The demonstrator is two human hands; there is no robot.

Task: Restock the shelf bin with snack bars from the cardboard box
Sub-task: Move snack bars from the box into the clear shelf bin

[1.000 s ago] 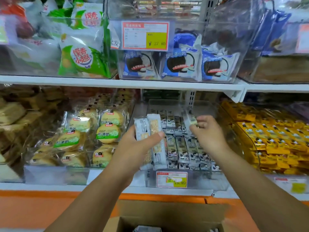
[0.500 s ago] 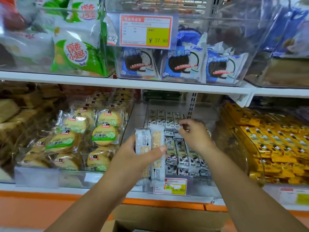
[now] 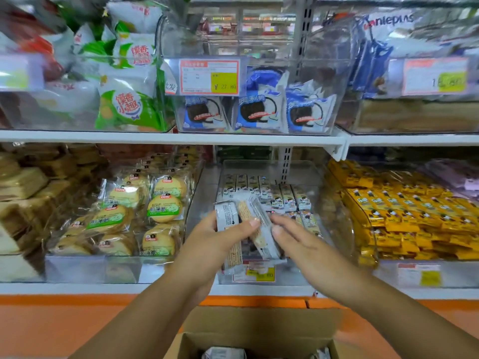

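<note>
1. To the left of the left hand, clear packs of round yellow-and-green biscuits (image 3: 163, 208) filled the neighbouring bin. They were not part of the task.
2. The left hand (image 3: 207, 244) gripped a small bundle of silver-and-white foil-wrapped snack bars (image 3: 226, 218), with the thumb laid across the front. The bundle stood upright in front of the target bin and was not yet loaded.
3. Between the two hands, one tilted bar (image 3: 259, 229) leaned out of the bundle, its lower end toward the right hand. Wafer showed through its wrapper.
4. Below both hands, the brown cardboard box (image 3: 259, 322) stood open. At least two more wrapped bars (image 3: 224, 353) were visible inside, so stock remained to be moved; the full count was hidden.
5. Beyond both hands, the clear plastic shelf bin (image 3: 293, 273) already held flat rows of matching bars (image 3: 259, 187) from back to front. Free height remained above those rows. The restock was judged to be partly done, with room for further layers.
6. The right hand (image 3: 300, 244) lay with its fingers nearly straight and its thumb tip at the right edge of the tilted bar. No closed grip was shown, and motion blur hid the exact contact. Its likely next job was to take that bar and place it.
7. To the right of the right hand, yellow foil packets (image 3: 401, 211) filled the adjoining bin.
</note>
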